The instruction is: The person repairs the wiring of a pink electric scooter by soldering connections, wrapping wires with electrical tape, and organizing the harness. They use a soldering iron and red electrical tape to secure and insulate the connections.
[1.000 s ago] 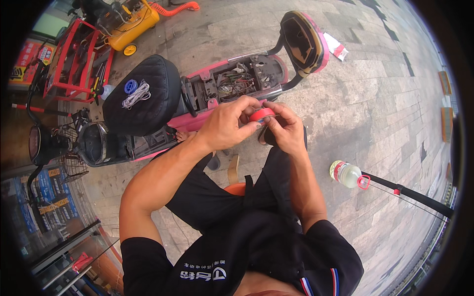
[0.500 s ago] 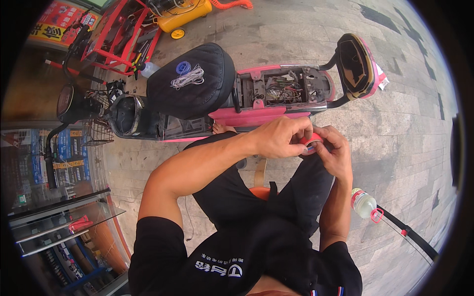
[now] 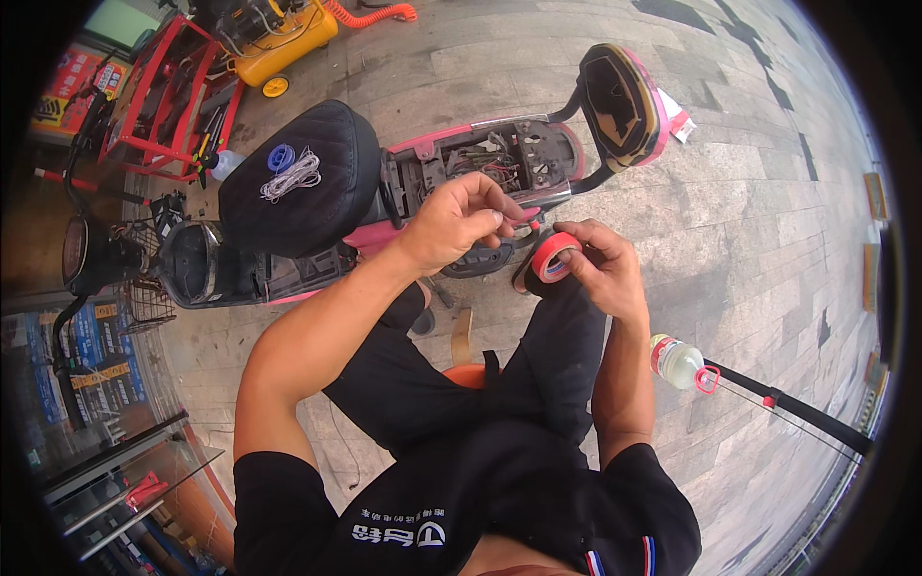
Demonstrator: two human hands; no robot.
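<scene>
My right hand (image 3: 607,269) is closed on a roll of red electrical tape (image 3: 554,257), thumb in the ring and fingers over its outer edge. To its left, my left hand (image 3: 459,223) pinches a short red strip of tape (image 3: 525,216) at the fingertips. Whether the strip still joins the roll is hard to make out. Both hands are above my knees, in front of a pink and black electric scooter (image 3: 370,235). Its rear compartment (image 3: 485,163) is uncovered, with loose wiring inside. On the black seat (image 3: 312,206) lie a blue roll (image 3: 280,157) and a bundle of pale cord (image 3: 293,179).
A red tool cart (image 3: 158,134) and a yellow air compressor (image 3: 283,48) with an orange hose stand at the back left. A clear bottle (image 3: 680,363) with a red handle is at my right, beside a black pole (image 3: 807,413). A glass shelf (image 3: 144,475) stands at left.
My hands have moved apart: the left has drawn away from the roll with a red strip at its fingertips. The tape roll stays in my right hand. The whole view has shifted.
</scene>
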